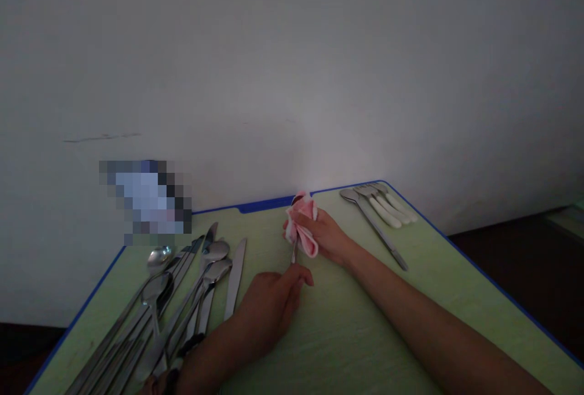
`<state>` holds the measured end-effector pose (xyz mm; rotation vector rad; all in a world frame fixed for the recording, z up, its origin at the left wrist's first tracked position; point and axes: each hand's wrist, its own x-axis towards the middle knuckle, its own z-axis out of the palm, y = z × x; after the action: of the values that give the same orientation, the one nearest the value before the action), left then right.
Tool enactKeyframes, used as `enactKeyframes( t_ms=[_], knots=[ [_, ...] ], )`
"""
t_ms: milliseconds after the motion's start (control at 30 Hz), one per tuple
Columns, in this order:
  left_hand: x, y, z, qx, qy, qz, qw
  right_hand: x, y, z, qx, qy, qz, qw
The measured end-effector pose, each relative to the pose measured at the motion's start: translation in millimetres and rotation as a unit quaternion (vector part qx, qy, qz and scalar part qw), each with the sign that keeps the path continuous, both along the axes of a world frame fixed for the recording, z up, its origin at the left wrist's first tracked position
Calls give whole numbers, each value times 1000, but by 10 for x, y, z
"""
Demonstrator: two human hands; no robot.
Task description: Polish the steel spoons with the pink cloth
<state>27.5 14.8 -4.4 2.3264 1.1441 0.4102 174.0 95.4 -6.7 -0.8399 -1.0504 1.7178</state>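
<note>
We hold a metal handle (294,252) in our left hand (274,300); our right hand (327,235) holds a pink cloth (305,215) around it. Spoons (216,251) lie on the green tabletop (351,322).

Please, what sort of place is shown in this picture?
Probably an indoor room, perhaps a home's dining corner: a green, blue-edged table stands by a pale wall, with metal spoons and white-handled forks on it.

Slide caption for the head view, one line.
Left hand grips a metal utensil while the right hand holds a pink cloth around it, over a green table.
</note>
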Motion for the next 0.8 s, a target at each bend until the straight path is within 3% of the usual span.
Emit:
enactKeyframes(
  t_ms=[233,367,533,800],
  knots=[
    [-13,-10,-62,52,60,-23,997,-63,34,-73,13,-12,-179,984],
    [-35,-4,-71,25,9,-18,999,-84,21,-69,-2,-16,-213,977],
    [-51,18,-38,-31,-58,-6,998,-180,-105,-31,-57,39,-201,977],
    [-48,37,-50,-48,-83,-7,995,-301,-239,-18,-119,78,-65,988]
  ],
)
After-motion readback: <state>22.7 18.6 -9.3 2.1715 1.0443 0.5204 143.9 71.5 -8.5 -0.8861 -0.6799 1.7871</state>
